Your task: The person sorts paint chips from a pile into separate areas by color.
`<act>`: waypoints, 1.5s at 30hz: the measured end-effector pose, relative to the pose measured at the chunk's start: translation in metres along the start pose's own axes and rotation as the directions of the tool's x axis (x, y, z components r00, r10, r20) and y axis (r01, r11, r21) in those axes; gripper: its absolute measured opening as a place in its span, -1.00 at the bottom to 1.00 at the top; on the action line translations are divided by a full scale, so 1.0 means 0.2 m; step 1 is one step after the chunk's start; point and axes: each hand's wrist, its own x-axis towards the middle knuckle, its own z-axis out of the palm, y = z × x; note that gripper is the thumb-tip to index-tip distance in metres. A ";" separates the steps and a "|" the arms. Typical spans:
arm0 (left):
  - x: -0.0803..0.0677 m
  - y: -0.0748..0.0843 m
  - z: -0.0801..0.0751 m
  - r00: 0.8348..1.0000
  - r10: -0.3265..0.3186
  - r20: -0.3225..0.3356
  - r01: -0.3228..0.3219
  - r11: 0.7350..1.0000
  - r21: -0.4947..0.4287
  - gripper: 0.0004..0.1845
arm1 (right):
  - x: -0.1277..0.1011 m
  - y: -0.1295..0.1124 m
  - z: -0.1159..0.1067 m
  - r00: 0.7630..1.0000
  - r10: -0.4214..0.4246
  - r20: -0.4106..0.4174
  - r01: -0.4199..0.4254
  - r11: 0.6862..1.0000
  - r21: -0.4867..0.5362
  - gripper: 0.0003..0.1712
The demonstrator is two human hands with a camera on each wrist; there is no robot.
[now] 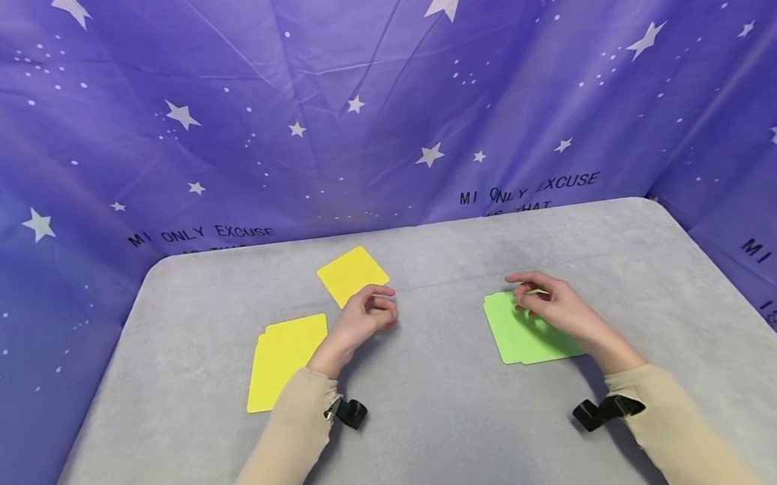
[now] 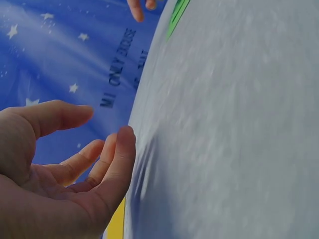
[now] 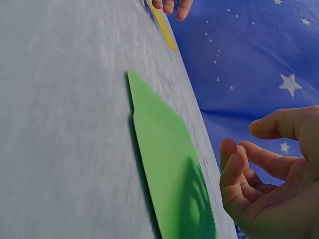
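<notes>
My left hand (image 1: 381, 308) hovers just above the grey table (image 1: 441, 419), its fingers loosely curled and holding nothing; the left wrist view shows the palm (image 2: 102, 127) empty. A single yellow card (image 1: 352, 273) lies just behind it, and a small stack of yellow cards (image 1: 284, 359) lies to its left. My right hand (image 1: 526, 297) hangs over the far edge of a stack of green cards (image 1: 520, 335). In the right wrist view its fingers (image 3: 243, 140) are relaxed and empty, close above the green cards (image 3: 169, 169).
A purple star-printed cloth (image 1: 379, 108) walls the table at the back and on both sides. Black wrist straps (image 1: 349, 412) sit on both beige sleeves. Bare grey tabletop lies between the two hands and along the front.
</notes>
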 end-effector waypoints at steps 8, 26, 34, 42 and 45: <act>-0.01 0.02 -0.12 0.998 -0.026 -0.060 0.026 1.000 0.011 -0.58 | 0.09 -0.04 0.10 0.998 -0.032 0.045 0.030 0.998 0.046 -0.53; -0.02 -0.02 -0.37 0.984 -0.071 -0.165 0.070 0.998 -0.011 -0.44 | 0.36 -0.13 0.37 0.982 -0.099 0.161 0.088 0.993 0.076 -0.39; -0.02 -0.03 -0.45 0.974 -0.088 -0.211 0.086 0.996 -0.015 -0.46 | 0.49 -0.22 0.49 0.970 -0.066 0.232 0.038 0.992 0.122 -0.35; -0.03 -0.04 -0.47 0.973 -0.114 -0.201 0.111 0.993 -0.027 -0.44 | 0.60 -0.26 0.59 0.965 -0.044 0.258 0.004 0.988 0.155 -0.36; -0.03 -0.04 -0.46 0.973 -0.114 -0.201 0.106 0.993 -0.050 -0.44 | 0.64 -0.27 0.63 0.967 -0.021 0.253 -0.025 0.984 0.175 -0.36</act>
